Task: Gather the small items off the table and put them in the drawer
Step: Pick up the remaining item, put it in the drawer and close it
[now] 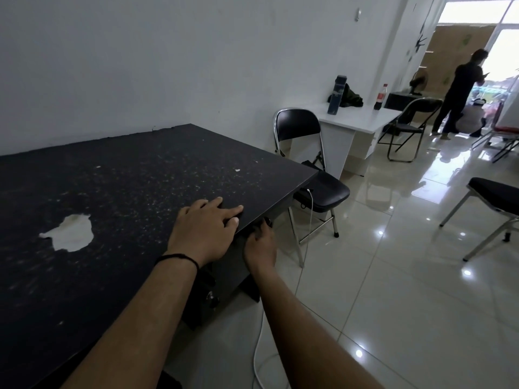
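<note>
A black speckled table [126,178] fills the left of the view, with a worn pale patch in its top. My left hand [205,228] lies flat on the table's right edge, fingers spread, holding nothing. Below that edge my right hand [259,242] reaches to the front of the dark drawer [230,265] and its fingers close around the round drawer knob [267,221]. A second round knob [212,299] shows lower on the drawer unit. No small items are visible on the tabletop apart from tiny pale specks.
A black folding chair [306,175] stands close to the table's far right corner. A white cable [302,276] hangs from the table to the tiled floor. Further right are a white desk [354,119] with bottles, more chairs, and a person [460,94] standing by the doorway.
</note>
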Tool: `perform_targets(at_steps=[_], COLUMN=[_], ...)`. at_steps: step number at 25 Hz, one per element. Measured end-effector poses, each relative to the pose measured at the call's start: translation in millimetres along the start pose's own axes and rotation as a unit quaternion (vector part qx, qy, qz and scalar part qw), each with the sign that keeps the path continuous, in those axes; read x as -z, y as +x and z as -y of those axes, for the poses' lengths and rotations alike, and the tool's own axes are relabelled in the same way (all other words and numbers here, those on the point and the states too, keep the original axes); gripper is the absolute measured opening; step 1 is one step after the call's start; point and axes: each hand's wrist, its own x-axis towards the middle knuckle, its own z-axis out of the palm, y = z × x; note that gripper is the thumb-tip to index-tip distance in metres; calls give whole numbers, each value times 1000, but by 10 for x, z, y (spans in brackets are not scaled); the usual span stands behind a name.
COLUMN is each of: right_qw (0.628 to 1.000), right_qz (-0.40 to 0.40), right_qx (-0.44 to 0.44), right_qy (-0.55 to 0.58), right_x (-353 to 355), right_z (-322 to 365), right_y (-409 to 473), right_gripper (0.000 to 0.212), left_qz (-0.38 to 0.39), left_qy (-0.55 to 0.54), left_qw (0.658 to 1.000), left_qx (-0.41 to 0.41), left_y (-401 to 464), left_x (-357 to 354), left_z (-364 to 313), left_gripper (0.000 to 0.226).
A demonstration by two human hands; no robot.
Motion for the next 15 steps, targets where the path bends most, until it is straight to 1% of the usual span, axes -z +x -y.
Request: perform_targets(at_steps=[4, 8, 11, 15], right_qw=[999, 999, 1000, 993], right_qz=[33, 35, -10, -111], right_qx=[-17, -18, -14, -23], right_qy=[-13, -12, -1, 25], right_x=[-39, -32, 9, 237], right_z=[56, 45, 80, 254], right_y=[13, 28, -60, -214], right_gripper=[56, 57, 55, 51], left_qz=[-11, -21, -38, -61], left_qy=[-2, -15, -17, -40], left_qw=[1000, 1000, 999, 997], left_qx=[0, 6, 15, 24], left_y=[-1, 9, -20, -85], left_x=[-30, -31, -30, 10], left_z=[7, 14, 5, -13], left_gripper=[44, 44, 44, 43])
